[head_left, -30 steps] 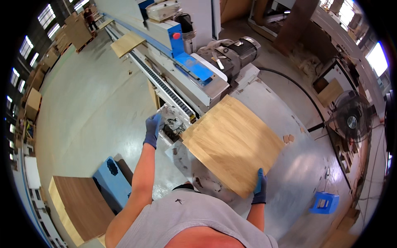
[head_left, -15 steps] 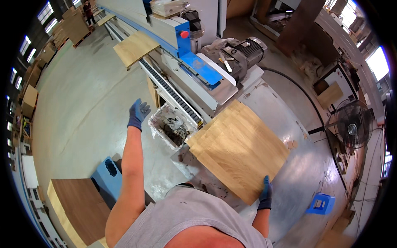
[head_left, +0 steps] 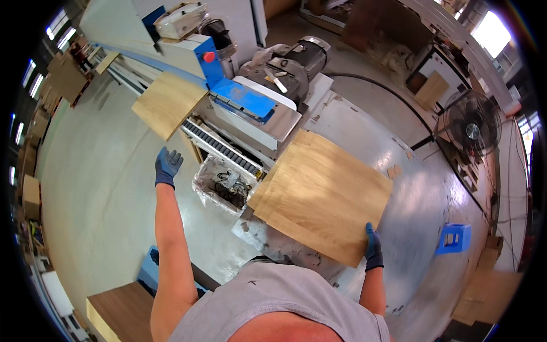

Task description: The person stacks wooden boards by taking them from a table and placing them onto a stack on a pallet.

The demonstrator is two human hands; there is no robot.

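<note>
My left hand (head_left: pixel 168 166), in a blue-grey glove, reaches out over the floor with its fingers apart and nothing in them. Just beyond it, a wood-grain board (head_left: pixel 170 105) sticks out from the machine's roller conveyor (head_left: pixel 219 147). My right hand (head_left: pixel 374 246), gloved alike, lies along the near right edge of a stack of wood-grain panels (head_left: pixel 327 196), fingers stretched out against the side. Some panels in the stack are offset at the left edge. A plastic-lined bin (head_left: pixel 219 185) with scraps stands between the conveyor's end and the stack.
The machine's blue cover (head_left: pixel 244 98), red button (head_left: pixel 209 57) and motor (head_left: pixel 307 54) are ahead. A black fan (head_left: pixel 472 130) and blue stool (head_left: pixel 454 238) stand at right. Brown boards (head_left: pixel 122 310) lie at lower left. A person (head_left: pixel 80 57) stands far back left.
The view has turned, moving the machine left in the picture. The board on the conveyor is farther along toward me. My left hand remains near it, my right hand at the stack.
</note>
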